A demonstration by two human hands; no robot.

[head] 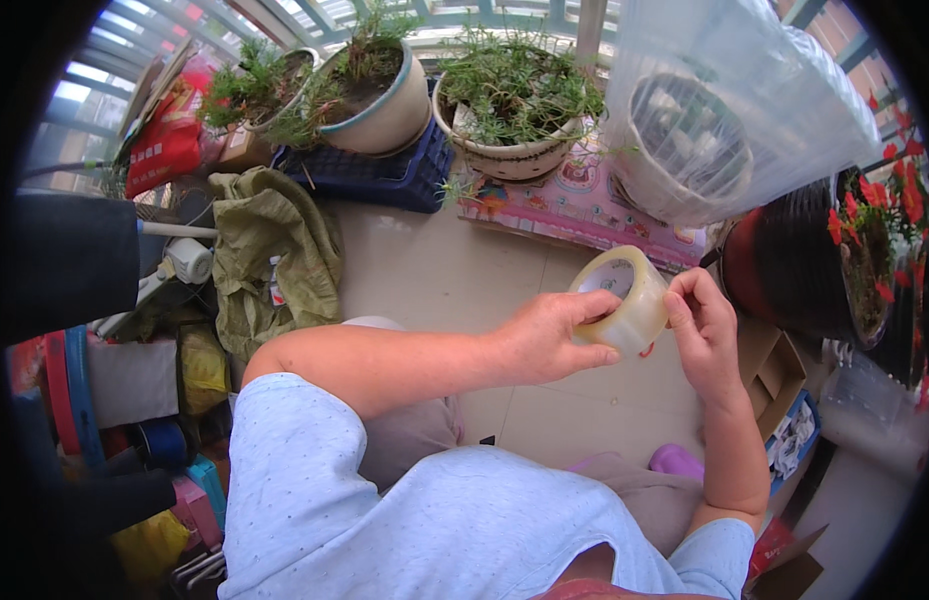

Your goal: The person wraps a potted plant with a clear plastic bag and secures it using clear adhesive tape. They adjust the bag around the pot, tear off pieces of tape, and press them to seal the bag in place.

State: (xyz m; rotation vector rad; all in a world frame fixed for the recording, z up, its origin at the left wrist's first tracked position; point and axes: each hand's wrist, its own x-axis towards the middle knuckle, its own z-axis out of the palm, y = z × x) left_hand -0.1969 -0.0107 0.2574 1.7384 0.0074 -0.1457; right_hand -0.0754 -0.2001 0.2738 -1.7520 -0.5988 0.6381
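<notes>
A wide roll of clear packing tape (638,315) is held up above the tiled floor. My left hand (562,337) grips it from the left, with fingers in the cardboard core and the thumb against the near rim. At the roll's right edge, my right hand (701,326) has thumb and forefinger pinched together at the tape's surface; whether a tape end is between them cannot be made out. Beyond the roll, a pink printed cardboard sheet (577,195) lies under a round flowerpot (509,161) with green plants.
Two more planters stand at the back, one a white pot (385,105) on a blue plastic crate (427,176). Clear plastic sheeting (749,105) covers another pot. A black pot (787,262) and an open cardboard box (768,367) are at right, a green woven sack (277,255) at left.
</notes>
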